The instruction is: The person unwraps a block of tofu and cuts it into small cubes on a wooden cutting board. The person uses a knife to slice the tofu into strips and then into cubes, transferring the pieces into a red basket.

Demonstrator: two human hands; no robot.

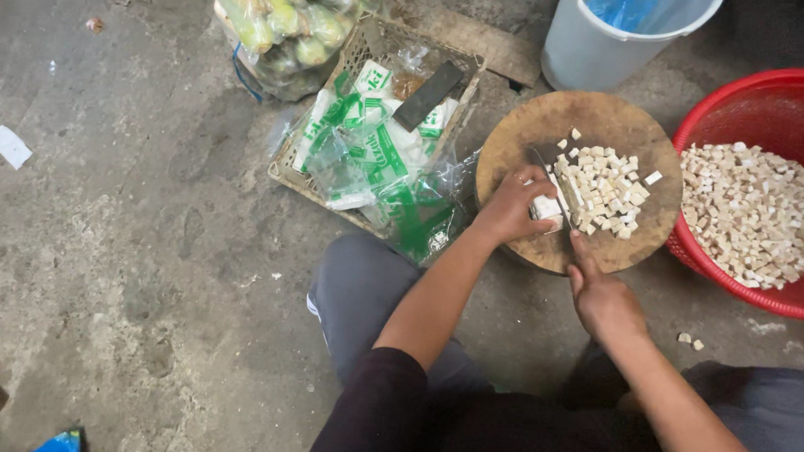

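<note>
two bare hands work over one round wooden chopping board [526,132] set on a concrete floor [126,239]. the left hand [511,207] lies curled, fingertips pressed down on one white block of tofu [546,209] at the near-left part of the board. the right hand [604,301] is closed around the handle of one knife [551,176], index finger stretched forward along its back; the blade stands just beside the left fingertips, against the block. the block looks pale, soft-edged and partly cut, its exact outline hidden by the fingers. directly beyond the knife, right of the left hand, lies one heap of small white tofu cubes [606,186], too many to count, roughly even in size, with a few strays toward the far edge of the board. right of both hands stands one red perforated plastic basket [775,99] holding a larger mass of similar, slightly tanner cubes. two loose cubes [691,341] lie on the floor just right of the right hand. beyond the hands stands one pale bucket [594,53] with blue plastic inside. left of the left hand sits one woven tray [375,41] filled with empty green-and-white plastic wrappers, and farther off one clear bag of corn cobs [280,18].
</note>
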